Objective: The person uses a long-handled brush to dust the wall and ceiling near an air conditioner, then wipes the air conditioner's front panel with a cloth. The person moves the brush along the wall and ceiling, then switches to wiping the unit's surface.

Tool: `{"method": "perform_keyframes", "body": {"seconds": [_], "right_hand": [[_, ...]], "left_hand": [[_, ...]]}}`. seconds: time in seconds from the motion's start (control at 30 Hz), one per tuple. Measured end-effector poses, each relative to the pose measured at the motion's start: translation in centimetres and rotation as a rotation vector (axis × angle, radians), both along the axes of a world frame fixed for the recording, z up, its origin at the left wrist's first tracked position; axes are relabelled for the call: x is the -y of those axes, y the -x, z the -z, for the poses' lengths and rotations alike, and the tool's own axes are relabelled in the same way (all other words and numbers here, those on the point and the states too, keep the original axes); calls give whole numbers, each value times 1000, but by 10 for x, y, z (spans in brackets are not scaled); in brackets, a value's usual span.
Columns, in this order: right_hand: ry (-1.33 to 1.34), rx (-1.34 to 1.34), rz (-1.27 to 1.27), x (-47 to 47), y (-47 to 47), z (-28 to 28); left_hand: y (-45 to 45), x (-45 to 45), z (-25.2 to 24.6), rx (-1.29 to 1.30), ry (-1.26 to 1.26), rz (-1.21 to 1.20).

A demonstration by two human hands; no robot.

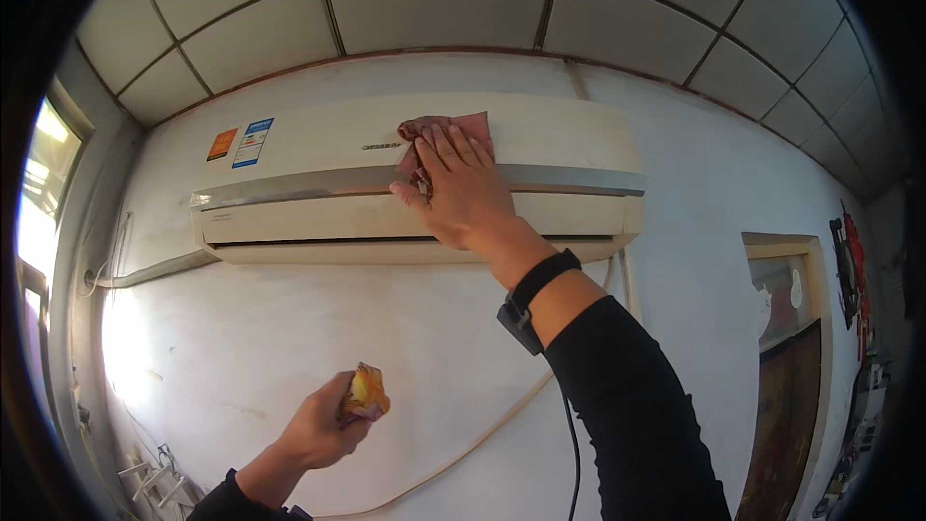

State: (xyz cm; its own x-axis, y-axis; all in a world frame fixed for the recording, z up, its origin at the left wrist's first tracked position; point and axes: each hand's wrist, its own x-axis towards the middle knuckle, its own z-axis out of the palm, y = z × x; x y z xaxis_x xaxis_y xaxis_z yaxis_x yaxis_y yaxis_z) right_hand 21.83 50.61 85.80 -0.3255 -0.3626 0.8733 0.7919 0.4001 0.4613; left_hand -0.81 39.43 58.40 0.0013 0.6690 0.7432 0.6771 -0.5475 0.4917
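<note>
A white wall-mounted air conditioner (311, 221) with a silver strip hangs high on the wall before me. My right hand (463, 188) lies flat on a reddish-brown cloth (474, 126), pressing it against the front panel beside the maker's badge and over the silver strip. The fingers point up, slightly apart. Lower and to the left, away from the unit, my left hand (325, 423) is closed around a crumpled yellow, orange and purple cloth or wrapper (365, 394); which it is I cannot tell. An orange sticker (221, 145) and a blue-and-white energy label (252, 143) are on the panel's left part.
A wrapped pipe (163, 269) runs from the unit's left end to the wall corner. A pale hose (499, 425) and a black cable (574, 441) hang below. There is a window (43, 181) at left and a doorway (788, 376) at right. Ceiling panels (441, 7) are overhead.
</note>
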Motion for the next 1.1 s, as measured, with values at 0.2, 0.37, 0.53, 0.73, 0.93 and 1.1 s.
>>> {"method": "perform_keyframes", "body": {"seconds": [0.2, 0.37, 0.53, 0.73, 0.93, 1.1], "right_hand": [[115, -50, 84, 0, -41, -26], [141, -212, 162, -18, -124, -51], [230, -341, 162, -29, -172, -79], [191, -482, 139, -51, -216, -58], [202, -399, 22, -58, -232, -36], [96, -304, -68, -63, -232, 21]], "left_hand": [[-14, -11, 3, -114, -67, -47], [-1, -2, 8, -60, -8, -59], [11, 3, 2, -170, -11, -154], [23, 15, 14, -82, -9, -107], [29, 21, 20, 21, 13, -48], [25, 12, 26, 121, 39, 68]]}}
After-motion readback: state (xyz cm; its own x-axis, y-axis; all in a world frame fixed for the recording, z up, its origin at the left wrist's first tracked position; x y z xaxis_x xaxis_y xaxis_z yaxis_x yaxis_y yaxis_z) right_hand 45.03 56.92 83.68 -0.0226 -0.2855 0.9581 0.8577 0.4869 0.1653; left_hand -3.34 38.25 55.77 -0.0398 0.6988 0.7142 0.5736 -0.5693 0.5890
